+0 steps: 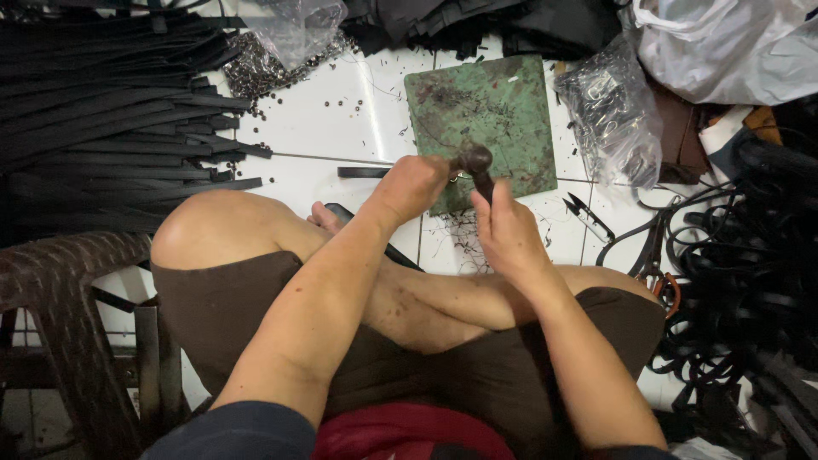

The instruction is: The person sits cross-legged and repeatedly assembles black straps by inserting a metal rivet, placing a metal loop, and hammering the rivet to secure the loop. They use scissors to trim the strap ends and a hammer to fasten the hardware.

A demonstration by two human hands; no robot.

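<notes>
I sit cross-legged on a white tiled floor. My left hand (415,183) is closed over something small at the near edge of a worn green cutting mat (503,111); what it grips is hidden. My right hand (504,228) is wrapped around the handle of a dark hammer (477,162), whose round head hovers just above the mat's near edge, right beside my left fist. A short black strap piece (362,172) lies on the tiles just left of my left hand.
A big pile of black straps (102,111) fills the left. Clear bags of small metal fittings (609,111) and loose rivets (256,72) lie near the mat. Small snips (588,213), scissors (656,264), tangled black straps (750,281), a brown stool (60,281).
</notes>
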